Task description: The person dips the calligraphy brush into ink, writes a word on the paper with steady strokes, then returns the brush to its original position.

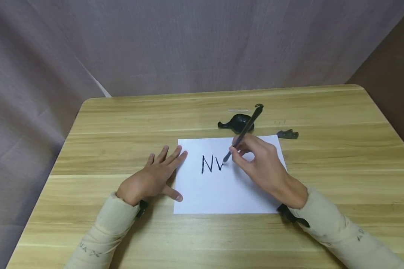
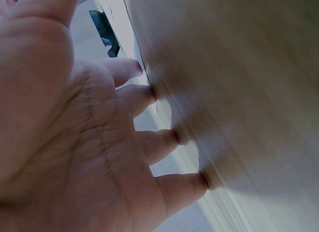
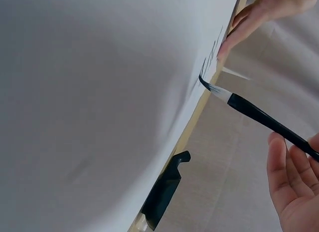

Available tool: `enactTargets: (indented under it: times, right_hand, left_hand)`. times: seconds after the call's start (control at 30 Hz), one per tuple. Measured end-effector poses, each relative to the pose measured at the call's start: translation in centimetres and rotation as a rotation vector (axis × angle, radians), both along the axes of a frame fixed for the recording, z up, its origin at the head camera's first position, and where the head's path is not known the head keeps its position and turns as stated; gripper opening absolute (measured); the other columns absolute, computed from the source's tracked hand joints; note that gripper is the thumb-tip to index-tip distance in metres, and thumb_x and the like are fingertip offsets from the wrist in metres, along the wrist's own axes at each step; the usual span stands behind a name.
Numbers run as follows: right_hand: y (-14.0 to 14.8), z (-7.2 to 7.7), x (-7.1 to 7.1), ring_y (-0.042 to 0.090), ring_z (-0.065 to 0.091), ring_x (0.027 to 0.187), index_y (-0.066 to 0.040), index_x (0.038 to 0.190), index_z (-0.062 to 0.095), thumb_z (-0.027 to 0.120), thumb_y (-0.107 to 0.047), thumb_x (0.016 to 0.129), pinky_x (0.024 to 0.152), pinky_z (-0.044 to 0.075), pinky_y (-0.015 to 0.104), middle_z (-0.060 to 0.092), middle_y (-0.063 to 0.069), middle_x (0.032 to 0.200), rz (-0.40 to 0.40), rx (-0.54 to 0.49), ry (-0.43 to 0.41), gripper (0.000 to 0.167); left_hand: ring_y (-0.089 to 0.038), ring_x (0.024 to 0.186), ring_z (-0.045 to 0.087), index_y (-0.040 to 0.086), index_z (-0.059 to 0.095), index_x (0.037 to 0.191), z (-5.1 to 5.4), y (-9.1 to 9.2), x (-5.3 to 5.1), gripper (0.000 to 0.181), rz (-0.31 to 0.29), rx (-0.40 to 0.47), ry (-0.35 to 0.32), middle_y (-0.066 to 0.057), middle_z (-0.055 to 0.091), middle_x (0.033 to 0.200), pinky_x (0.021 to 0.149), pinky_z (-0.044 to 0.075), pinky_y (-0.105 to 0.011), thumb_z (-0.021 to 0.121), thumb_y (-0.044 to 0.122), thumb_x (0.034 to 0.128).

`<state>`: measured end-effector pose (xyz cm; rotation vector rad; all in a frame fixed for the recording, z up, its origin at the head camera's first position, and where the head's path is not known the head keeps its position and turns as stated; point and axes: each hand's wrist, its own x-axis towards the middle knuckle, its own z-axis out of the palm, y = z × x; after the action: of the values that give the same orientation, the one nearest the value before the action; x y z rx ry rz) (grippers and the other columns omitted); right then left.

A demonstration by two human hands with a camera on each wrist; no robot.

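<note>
A white sheet of paper (image 1: 202, 198) lies on the wooden table, bearing black strokes that look like an N (image 1: 207, 164) and a V-like mark beside it. My right hand (image 1: 264, 160) pinches a dark-handled calligraphy brush (image 1: 247, 126), tilted, its tip at the second mark. In the right wrist view the brush's bristles (image 3: 214, 89) are black at the bent tip and white above, touching the paper. Fingers spread, my left hand (image 1: 155, 175) rests at the sheet's left edge. The left wrist view shows its fingertips (image 2: 172, 137) pressing down on the surface.
Behind the paper sits a black dish with a curved spout or handle (image 1: 239, 121), partly behind the brush. A small dark wavy-edged piece (image 1: 288, 134) lies by the sheet's far right corner. A thin clear strip (image 1: 238, 110) is farther back. Grey curtain (image 1: 188, 45) hangs beyond the table (image 1: 121, 123).
</note>
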<state>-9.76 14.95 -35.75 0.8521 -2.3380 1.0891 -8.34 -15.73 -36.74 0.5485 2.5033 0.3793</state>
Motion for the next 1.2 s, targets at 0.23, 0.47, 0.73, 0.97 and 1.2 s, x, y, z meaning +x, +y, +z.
enactTargets:
  times: [0.23,0.47,0.73,0.97,1.2]
  right_hand:
    - [0.2,0.1,-0.7,0.02,0.076,0.081,0.002,0.104,0.067,0.076,0.007,0.091,0.075,0.055,0.013,0.075,0.012,0.095,-0.016,0.0,0.02,0.017]
    - [0.4,0.2,-1.2,0.024,0.077,0.081,0.004,0.104,0.067,0.076,0.007,0.091,0.074,0.057,0.015,0.076,0.014,0.095,-0.028,-0.008,0.046,0.016]
    - [0.7,0.9,-0.8,0.024,0.078,0.084,0.004,0.105,0.069,0.076,0.011,0.09,0.076,0.058,0.016,0.076,0.013,0.099,-0.022,-0.057,0.085,0.018]
    - [0.7,1.6,-0.2,0.026,0.077,0.085,0.005,0.105,0.07,0.077,0.01,0.089,0.082,0.058,0.017,0.076,0.014,0.098,-0.044,-0.079,0.074,0.018]
    - [1.1,1.7,0.4,0.028,0.078,0.091,0.008,0.111,0.069,0.075,0.013,0.089,0.085,0.058,0.018,0.075,0.016,0.104,-0.037,-0.084,0.066,0.023]
  left_hand:
    - [-0.039,0.161,-0.013,0.022,0.003,0.172,0.0,0.0,0.0,0.134,-0.006,0.004,0.003,-0.001,-0.009,0.178,0.124,-0.001,-0.071,0.09,0.053,0.0748]
    - [-0.039,0.161,-0.013,0.022,0.003,0.172,-0.1,0.1,-0.1,0.133,-0.006,0.004,0.003,-0.001,-0.009,0.178,0.124,-0.002,-0.071,0.09,0.052,0.0752]
    - [-0.039,0.161,-0.014,0.021,0.003,0.172,0.1,0.1,-0.1,0.134,-0.006,-0.011,-0.005,-0.002,-0.009,0.178,0.124,-0.002,-0.071,0.09,0.052,0.0751]
    - [-0.039,0.161,-0.012,0.021,0.004,0.172,0.0,-0.1,-0.2,0.133,-0.001,-0.005,0.0,-0.002,-0.008,0.178,0.124,-0.001,-0.071,0.09,0.052,0.0746]
    - [-0.039,0.161,-0.012,0.022,0.005,0.172,-0.1,-0.1,-0.2,0.133,0.001,0.003,-0.003,-0.002,-0.008,0.178,0.124,-0.001,-0.072,0.09,0.052,0.0745]
